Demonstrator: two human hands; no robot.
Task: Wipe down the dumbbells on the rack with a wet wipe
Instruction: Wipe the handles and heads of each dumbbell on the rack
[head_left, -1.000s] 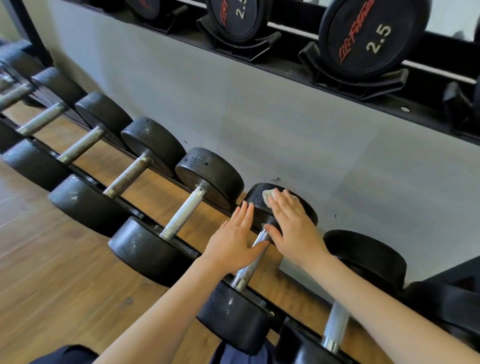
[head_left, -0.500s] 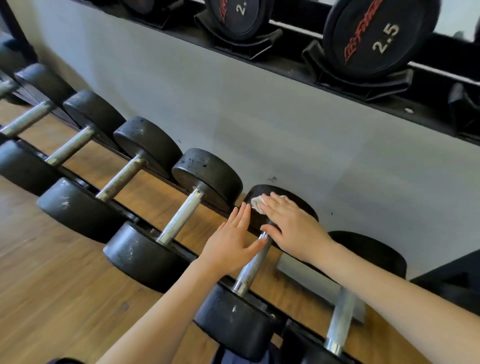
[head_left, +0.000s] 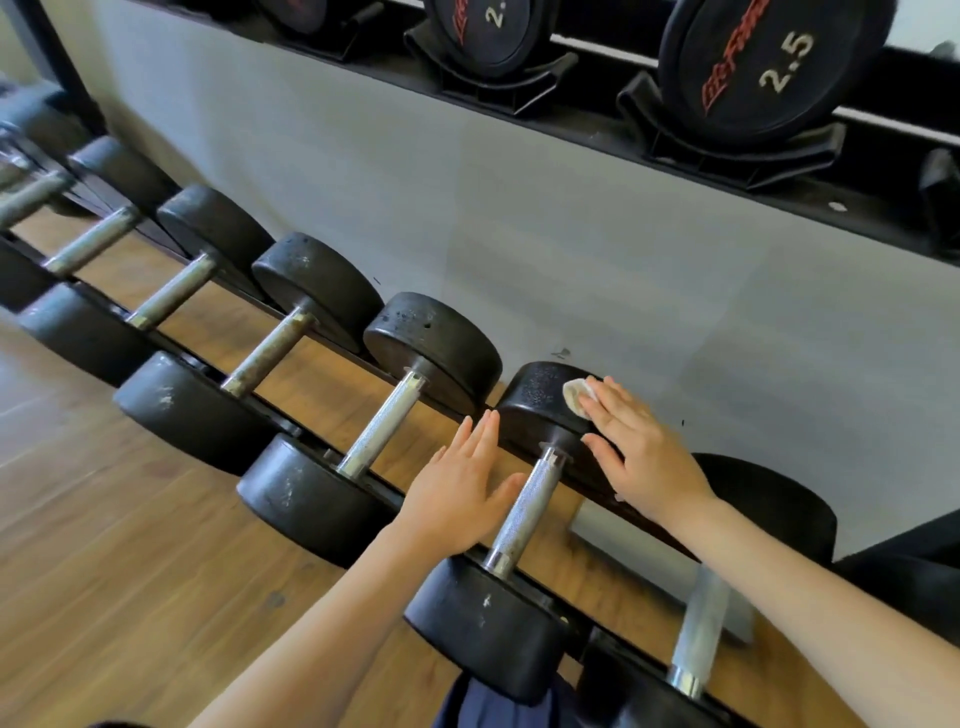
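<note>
Dumbbells (head_left: 524, 493) line the lower rack (head_left: 363, 483) in a row; on the upper shelf (head_left: 571, 124), black weights (head_left: 769, 62) read "2.5" beside partly legible red lettering. The wet wipe (head_left: 575, 396) has slid from the near rim of the far head to its top since a second ago. The right hand (head_left: 641, 457) presses it flat under straight fingers. The left hand (head_left: 460, 499), fingers extended, holds nothing, thumb touching the knurled handle.

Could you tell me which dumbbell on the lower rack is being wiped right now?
The dumbbell between both hands: the right hand presses the wet wipe on its far head; no other is touched.
</note>
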